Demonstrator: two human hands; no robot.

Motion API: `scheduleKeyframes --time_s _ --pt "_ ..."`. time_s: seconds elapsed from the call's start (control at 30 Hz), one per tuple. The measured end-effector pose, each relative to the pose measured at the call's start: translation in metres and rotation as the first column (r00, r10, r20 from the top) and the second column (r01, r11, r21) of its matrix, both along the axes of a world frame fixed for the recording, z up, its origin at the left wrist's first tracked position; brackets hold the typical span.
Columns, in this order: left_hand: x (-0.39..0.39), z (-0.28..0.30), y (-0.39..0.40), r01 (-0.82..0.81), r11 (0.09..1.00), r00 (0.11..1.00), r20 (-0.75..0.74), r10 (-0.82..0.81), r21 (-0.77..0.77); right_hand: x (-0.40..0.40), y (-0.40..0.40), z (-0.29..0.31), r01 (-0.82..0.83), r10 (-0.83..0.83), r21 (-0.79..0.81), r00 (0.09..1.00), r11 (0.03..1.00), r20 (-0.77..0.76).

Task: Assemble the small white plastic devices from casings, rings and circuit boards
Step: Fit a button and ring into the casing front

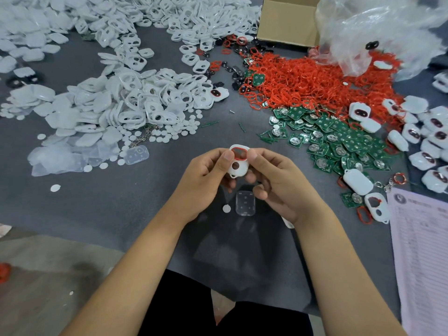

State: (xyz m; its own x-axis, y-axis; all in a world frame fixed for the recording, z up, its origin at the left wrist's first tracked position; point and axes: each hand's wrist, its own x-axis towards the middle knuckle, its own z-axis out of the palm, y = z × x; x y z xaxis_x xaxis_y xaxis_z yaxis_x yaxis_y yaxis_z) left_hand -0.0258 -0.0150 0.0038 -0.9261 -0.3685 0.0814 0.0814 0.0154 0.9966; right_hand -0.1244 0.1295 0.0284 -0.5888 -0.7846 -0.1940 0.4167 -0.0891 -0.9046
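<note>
I hold one white casing [238, 162] up above the grey worktop [121, 204], its long axis running from 12 to 6 o'clock. The end with the red ring [240, 152] seated in its large window points to 12; the small round hole sits below that, and the little loop tab at the 6 o'clock end points back toward me. Its open face is turned up to my eyes.

My left hand [206, 175] grips the casing from the 9 o'clock side, thumb pressed on the ring's left edge. My right hand [274, 178] pinches it from 3 o'clock, thumb on the ring's right edge, the other fingers curled beneath; I cannot tell whether they touch the underside.

Directly under my hands, toward 6, a clear plastic cover [245, 203] lies flat with a small white disc [226, 208] just beside it at its 9 o'clock. The worktop around them is bare down to its near edge, which crosses under my forearms.

Room closes in farther out: heaped white casings [135, 103] from 9 to 11, loose white discs [184, 127] near 11, the red ring pile [310, 81] at 1, green circuit boards [339, 141] at 2, and finished white devices [426, 139] at 3. A cardboard box [288, 23] and clear plastic bag [378, 32] stand at the far edge around 1. A printed sheet [421, 251] lies at 4.
</note>
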Motion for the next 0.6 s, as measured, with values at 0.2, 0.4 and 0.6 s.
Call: scheduleKeyframes --time_s 0.2,0.4,0.6 --pt "0.0008 -0.0032 0.0003 0.037 0.998 0.999 0.005 -0.037 -0.059 -0.0003 -0.0014 -0.0011 0.019 -0.018 0.029 0.999 0.999 -0.039" --pt "0.0002 -0.0067 -0.0012 0.010 0.988 1.000 0.030 -0.006 -0.152 0.0009 0.0001 -0.0026 0.062 -0.043 0.098 0.982 0.993 -0.185" --pt "0.0007 -0.0078 -0.0034 -0.030 0.992 0.999 0.036 0.035 -0.121 0.0015 -0.0043 -0.0048 0.118 -0.091 0.098 0.966 0.988 -0.243"
